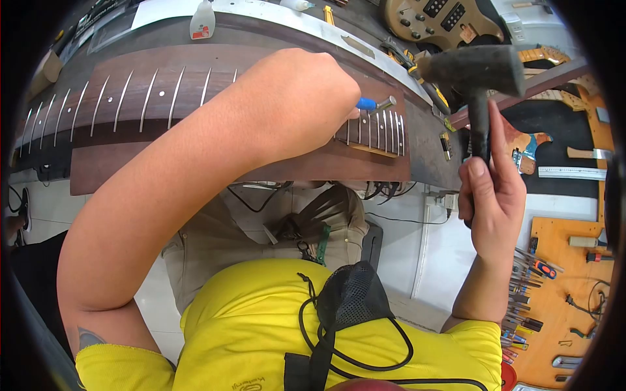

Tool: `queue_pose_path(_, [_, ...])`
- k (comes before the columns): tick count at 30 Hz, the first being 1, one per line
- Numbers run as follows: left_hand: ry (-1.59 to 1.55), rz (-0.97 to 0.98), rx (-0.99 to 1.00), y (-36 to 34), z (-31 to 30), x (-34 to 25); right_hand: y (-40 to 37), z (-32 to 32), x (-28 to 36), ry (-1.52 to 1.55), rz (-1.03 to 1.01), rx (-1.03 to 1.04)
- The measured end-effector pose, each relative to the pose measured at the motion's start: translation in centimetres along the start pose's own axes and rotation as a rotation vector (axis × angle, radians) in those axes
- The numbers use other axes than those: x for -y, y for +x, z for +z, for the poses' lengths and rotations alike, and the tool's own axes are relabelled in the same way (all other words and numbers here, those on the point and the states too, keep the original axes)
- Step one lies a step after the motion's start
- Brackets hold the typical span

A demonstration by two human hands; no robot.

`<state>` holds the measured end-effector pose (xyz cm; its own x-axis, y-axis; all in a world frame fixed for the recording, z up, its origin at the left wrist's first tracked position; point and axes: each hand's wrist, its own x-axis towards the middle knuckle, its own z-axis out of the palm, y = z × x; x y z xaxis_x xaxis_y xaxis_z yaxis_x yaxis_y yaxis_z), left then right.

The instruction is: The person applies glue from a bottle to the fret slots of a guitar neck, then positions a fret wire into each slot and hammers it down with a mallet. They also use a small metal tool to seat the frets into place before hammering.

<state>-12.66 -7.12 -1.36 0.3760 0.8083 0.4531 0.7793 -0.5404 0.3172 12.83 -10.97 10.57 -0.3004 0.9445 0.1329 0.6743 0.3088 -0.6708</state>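
Note:
My left hand point(303, 98) is closed around a blue-handled tool with a metal end point(376, 104), held over the neck; its working tip is hidden. Beneath my left forearm and fist runs a dark fretted fingerboard point(140, 98) with metal frets and white dot inlays, its narrow-spaced frets showing at the right end. In my right hand point(490, 195) is a dark mallet point(486, 70), raised to the right of the bench. Its handle is wrapped by my fingers, with the index finger stretched along it, and the head sits well apart from the blue tool.
A white bottle point(203, 21) stands behind the fingerboard. Pliers and yellow-black tools point(427, 85) lie on the bench near the mallet, with a guitar body point(443, 21) beyond. At the right are a steel ruler point(572, 173) and an orange tool panel point(554, 244).

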Motion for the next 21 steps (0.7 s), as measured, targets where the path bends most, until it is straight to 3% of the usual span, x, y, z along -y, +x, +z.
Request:
queue_pose_path(8, [0.029,-0.015,-0.043,0.1,0.8,0.0,1.0,0.0,-0.8,0.003,-0.013,0.036])
queue_pose_path(11, [0.049,-0.018,-0.173,0.1,1.1,0.3,1.2,-0.5,-0.6,0.039,-0.047,-0.005])
queue_pose_path(21, [0.069,0.001,0.001,-0.3,0.1,-0.2,0.7,0.0,-0.8,0.013,-0.078,-0.080])
